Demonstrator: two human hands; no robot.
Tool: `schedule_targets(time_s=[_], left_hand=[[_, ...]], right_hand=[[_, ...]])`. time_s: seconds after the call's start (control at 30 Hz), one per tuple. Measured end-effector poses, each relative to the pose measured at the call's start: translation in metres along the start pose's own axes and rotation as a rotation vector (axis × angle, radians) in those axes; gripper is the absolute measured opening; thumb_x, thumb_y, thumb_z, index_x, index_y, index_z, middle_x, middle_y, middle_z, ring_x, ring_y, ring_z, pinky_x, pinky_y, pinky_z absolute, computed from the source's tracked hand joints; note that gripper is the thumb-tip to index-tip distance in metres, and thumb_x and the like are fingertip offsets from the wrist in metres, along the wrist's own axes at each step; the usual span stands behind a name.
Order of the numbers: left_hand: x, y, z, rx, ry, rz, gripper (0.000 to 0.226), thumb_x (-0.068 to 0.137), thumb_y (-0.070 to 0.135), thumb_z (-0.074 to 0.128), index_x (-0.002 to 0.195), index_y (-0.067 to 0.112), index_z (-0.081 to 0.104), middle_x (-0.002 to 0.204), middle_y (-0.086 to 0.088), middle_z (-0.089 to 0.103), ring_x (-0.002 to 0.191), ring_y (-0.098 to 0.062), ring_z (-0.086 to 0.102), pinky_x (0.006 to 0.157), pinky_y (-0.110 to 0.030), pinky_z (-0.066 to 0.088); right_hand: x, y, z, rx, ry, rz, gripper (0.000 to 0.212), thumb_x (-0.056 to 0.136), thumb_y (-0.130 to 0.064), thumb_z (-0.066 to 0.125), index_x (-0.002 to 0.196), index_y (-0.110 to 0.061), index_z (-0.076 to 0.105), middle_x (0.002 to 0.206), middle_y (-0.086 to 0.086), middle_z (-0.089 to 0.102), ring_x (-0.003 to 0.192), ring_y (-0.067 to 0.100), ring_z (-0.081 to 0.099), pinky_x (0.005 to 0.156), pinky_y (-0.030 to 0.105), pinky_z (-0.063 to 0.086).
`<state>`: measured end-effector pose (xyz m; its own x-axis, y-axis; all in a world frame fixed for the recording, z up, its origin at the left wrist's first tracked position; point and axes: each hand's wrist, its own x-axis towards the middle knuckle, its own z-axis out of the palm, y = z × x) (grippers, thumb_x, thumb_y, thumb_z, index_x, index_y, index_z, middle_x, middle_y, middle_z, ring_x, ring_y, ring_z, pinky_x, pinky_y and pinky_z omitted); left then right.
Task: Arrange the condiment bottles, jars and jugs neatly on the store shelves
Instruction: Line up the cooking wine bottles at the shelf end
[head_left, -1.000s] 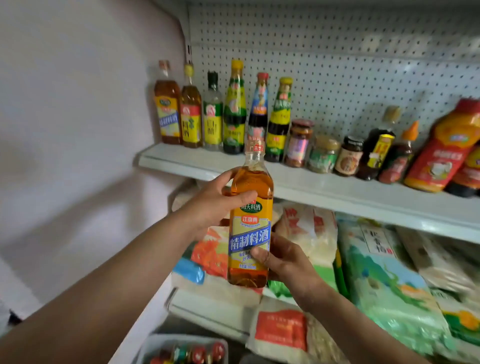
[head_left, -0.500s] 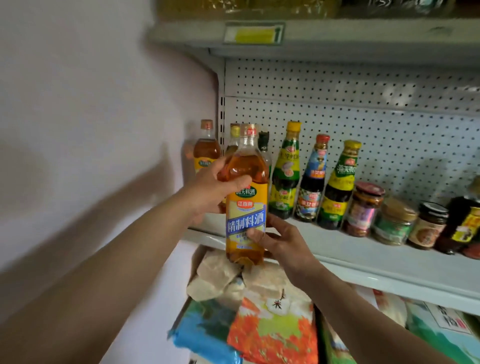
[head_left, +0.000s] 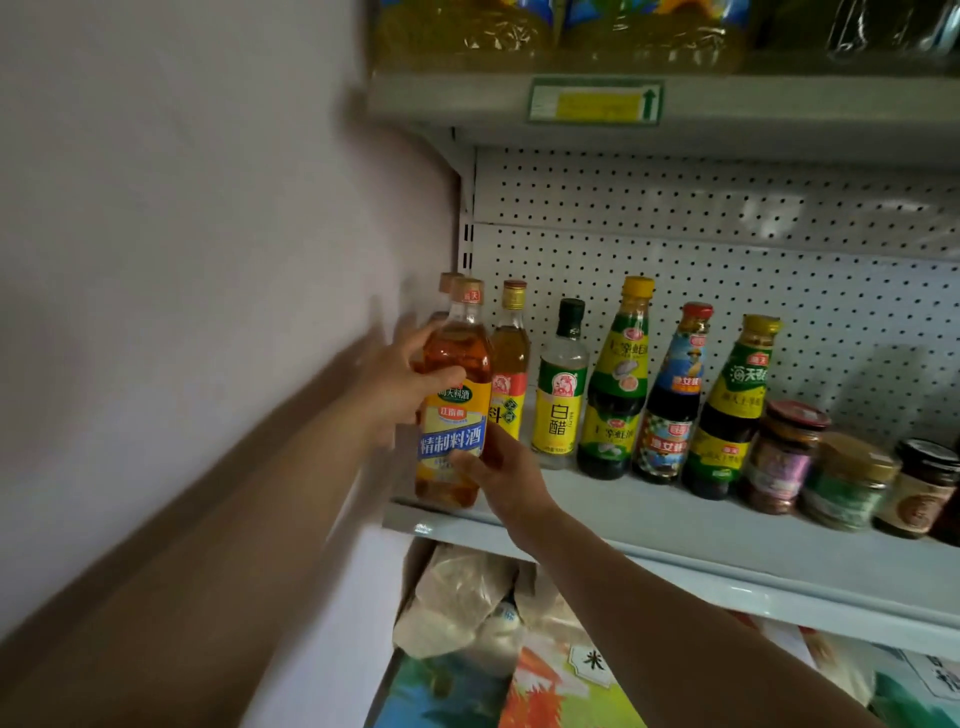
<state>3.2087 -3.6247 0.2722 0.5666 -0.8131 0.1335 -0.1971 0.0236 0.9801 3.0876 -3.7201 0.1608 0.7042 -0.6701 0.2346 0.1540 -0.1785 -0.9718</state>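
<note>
Left of frame centre: amber cooking-wine bottle (head_left: 453, 410) upright at the left end of the white shelf (head_left: 675, 525), its base at the shelf's front edge; contact with the shelf not discernible. Left hand (head_left: 402, 387) wraps the bottle's shoulder, thumb across the front; right hand (head_left: 498, 475) grips the lower body from the right. To its right, along the pegboard (head_left: 727, 249): yellow-label bottle (head_left: 509, 364), white vinegar bottle (head_left: 561, 389), three dark sauce bottles (head_left: 670, 400), then jars (head_left: 841, 473).
</note>
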Motion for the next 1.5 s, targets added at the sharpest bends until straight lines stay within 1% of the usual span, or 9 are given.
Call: schedule_targets(time_s=[0.13,0.3,0.5,0.57,0.73,0.97,1.23,1.4,1.5], left_hand=[[0.013,-0.011,-0.006,-0.032,-0.005,-0.008,0.071,0.086,0.015,0.073,0.144,0.042,0.043,0.124,-0.001,0.067,0.104,-0.022,0.069,0.059,-0.03,0.053],[0.028,-0.024,-0.015,-0.068,0.038,0.021,0.068,0.086,0.012,0.073,0.143,0.039,0.046,0.12,0.001,0.069,0.094,-0.012,0.071,0.056,-0.023,0.055],[0.042,-0.035,-0.018,-0.103,0.069,0.048,0.067,0.087,0.009,0.072,0.142,0.038,0.047,0.116,0.003,0.069,0.082,-0.004,0.072,0.055,-0.021,0.056],[0.045,-0.035,-0.017,-0.11,0.067,0.051,0.066,0.088,0.008,0.071,0.142,0.036,0.047,0.115,0.002,0.069,0.081,-0.004,0.073,0.055,-0.02,0.055],[0.051,-0.035,-0.014,-0.134,0.084,0.053,0.064,0.088,0.004,0.07,0.139,0.038,0.05,0.112,0.001,0.071,0.084,-0.009,0.074,0.059,-0.025,0.058],[0.057,-0.031,-0.015,-0.096,0.077,0.032,0.064,0.089,0.006,0.069,0.14,0.039,0.048,0.12,-0.003,0.067,0.092,-0.015,0.071,0.06,-0.029,0.058],[0.053,-0.038,-0.018,-0.082,0.059,0.063,0.063,0.09,0.008,0.069,0.138,0.043,0.048,0.128,-0.005,0.062,0.098,-0.015,0.069,0.061,-0.025,0.058],[0.043,-0.052,-0.019,-0.063,0.045,-0.059,0.063,0.088,0.026,0.073,0.143,0.033,0.043,0.122,0.003,0.067,0.09,-0.007,0.068,0.05,-0.025,0.053],[0.042,-0.065,-0.02,-0.061,0.018,-0.162,0.059,0.086,0.03,0.075,0.138,0.028,0.047,0.119,0.002,0.067,0.092,-0.011,0.067,0.068,-0.041,0.057]], right_hand=[[0.015,0.011,0.009,-0.085,0.03,0.003,0.037,0.091,-0.008,0.072,0.126,-0.014,0.063,0.113,0.004,0.074,0.107,0.02,0.069,0.098,0.044,0.055],[0.03,0.019,0.018,-0.186,0.074,-0.005,0.041,0.09,-0.016,0.073,0.13,-0.021,0.062,0.111,-0.004,0.074,0.104,0.011,0.068,0.094,0.035,0.057],[0.042,0.02,0.025,-0.467,0.216,-0.067,0.044,0.084,-0.026,0.079,0.125,-0.028,0.066,0.102,-0.007,0.075,0.086,0.01,0.067,0.061,0.011,0.042],[0.045,0.019,0.026,-0.516,0.252,-0.077,0.046,0.082,-0.03,0.081,0.126,-0.029,0.066,0.101,-0.006,0.075,0.082,0.011,0.065,0.058,0.012,0.04],[0.05,0.02,0.03,-0.487,0.351,-0.006,0.042,0.081,-0.03,0.081,0.119,-0.024,0.065,0.103,-0.007,0.073,0.088,0.011,0.064,0.072,0.025,0.045],[0.052,0.02,0.032,-0.437,0.42,0.064,0.036,0.078,-0.032,0.084,0.091,-0.023,0.052,0.076,-0.018,0.055,0.075,0.009,0.056,0.06,0.023,0.039],[0.045,0.025,0.035,-0.416,0.436,0.057,0.03,0.082,-0.031,0.08,0.095,-0.026,0.053,0.079,-0.019,0.057,0.071,0.002,0.054,0.056,0.011,0.034],[0.044,0.029,0.036,-0.394,0.463,0.103,0.032,0.079,-0.033,0.083,0.094,-0.027,0.055,0.082,-0.013,0.061,0.078,0.011,0.059,0.065,0.022,0.041],[0.04,0.034,0.039,-0.298,0.506,0.117,0.03,0.078,-0.031,0.085,0.096,-0.027,0.062,0.083,-0.012,0.066,0.082,0.012,0.066,0.072,0.025,0.05]])
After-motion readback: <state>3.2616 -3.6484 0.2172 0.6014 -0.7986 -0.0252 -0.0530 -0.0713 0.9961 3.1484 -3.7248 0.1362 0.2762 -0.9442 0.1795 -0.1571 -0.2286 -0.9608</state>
